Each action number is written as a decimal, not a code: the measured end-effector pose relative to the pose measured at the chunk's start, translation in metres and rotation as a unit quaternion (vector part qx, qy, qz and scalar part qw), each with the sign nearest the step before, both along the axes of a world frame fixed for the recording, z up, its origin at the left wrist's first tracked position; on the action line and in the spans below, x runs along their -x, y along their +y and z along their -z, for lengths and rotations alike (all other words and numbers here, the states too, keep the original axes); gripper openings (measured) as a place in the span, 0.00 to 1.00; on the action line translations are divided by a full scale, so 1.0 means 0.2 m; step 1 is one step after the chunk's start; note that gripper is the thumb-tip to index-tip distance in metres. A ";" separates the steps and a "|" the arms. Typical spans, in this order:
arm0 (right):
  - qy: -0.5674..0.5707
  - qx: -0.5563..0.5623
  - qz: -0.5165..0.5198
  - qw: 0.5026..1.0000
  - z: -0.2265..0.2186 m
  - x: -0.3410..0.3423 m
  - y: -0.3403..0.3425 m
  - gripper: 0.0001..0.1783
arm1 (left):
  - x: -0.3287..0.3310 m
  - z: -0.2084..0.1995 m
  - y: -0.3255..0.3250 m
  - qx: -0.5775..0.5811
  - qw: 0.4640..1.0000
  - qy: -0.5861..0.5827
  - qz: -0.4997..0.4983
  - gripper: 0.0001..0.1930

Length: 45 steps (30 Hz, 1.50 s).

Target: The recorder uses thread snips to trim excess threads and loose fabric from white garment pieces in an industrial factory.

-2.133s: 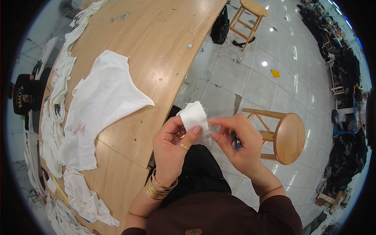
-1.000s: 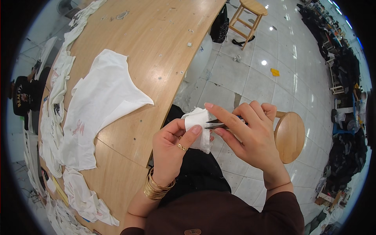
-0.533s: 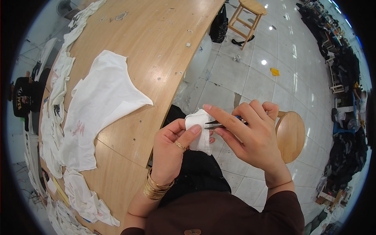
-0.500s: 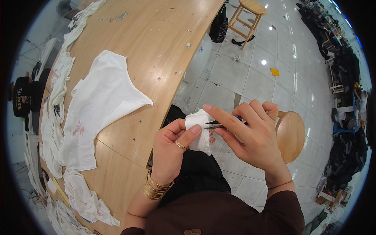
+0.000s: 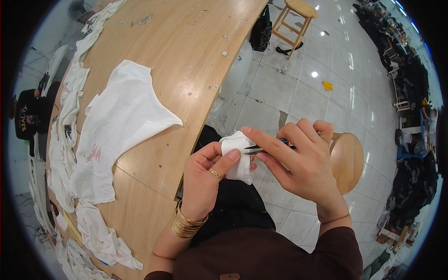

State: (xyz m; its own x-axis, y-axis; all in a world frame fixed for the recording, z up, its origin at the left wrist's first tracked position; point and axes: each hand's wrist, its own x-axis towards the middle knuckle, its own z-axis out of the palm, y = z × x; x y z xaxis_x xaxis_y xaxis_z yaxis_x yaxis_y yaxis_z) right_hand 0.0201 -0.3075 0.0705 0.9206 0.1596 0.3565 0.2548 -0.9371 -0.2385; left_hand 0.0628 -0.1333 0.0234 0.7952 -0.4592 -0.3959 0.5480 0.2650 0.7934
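A small folded piece of white fabric (image 5: 239,164) with frayed edges is pinched between the thumb and fingers of my left hand (image 5: 205,168), above my lap. My right hand (image 5: 301,156) is closed around a pair of thread snips (image 5: 253,150). Their dark pointed blades touch the fabric beside my left thumb. A bit of blue handle shows between the right fingers; the rest of it is hidden by the hand. My right index finger reaches out past the blades to the fabric's upper edge.
To the left stands a wooden table (image 5: 186,60) with a white garment piece (image 5: 116,121) lying flat on it. More white garments (image 5: 100,228) lie along its far left side. A round stool (image 5: 346,163) is by my right arm, another stool (image 5: 301,9) farther off. A person (image 5: 35,114) is at far left.
Almost nothing differs. Both hands and the snips have shifted very slightly, with the blades still at the white fabric.
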 end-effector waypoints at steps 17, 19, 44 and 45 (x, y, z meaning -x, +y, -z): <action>-0.011 0.002 -0.007 1.000 0.00 0.00 -0.01 0.25 | -0.01 -0.02 0.00 -0.001 0.999 0.018 0.026 0.11; -0.012 0.003 -0.005 1.000 0.00 0.00 -0.01 0.25 | 0.00 -0.02 -0.01 0.004 0.999 0.027 0.020 0.11; -0.027 0.001 -0.017 0.999 0.06 0.00 -0.01 0.22 | 0.01 -0.01 -0.02 0.006 1.000 -0.015 0.014 0.10; -0.022 -0.010 -0.021 0.999 0.06 0.00 -0.02 0.22 | 0.01 -0.02 -0.02 0.015 1.000 0.008 0.019 0.10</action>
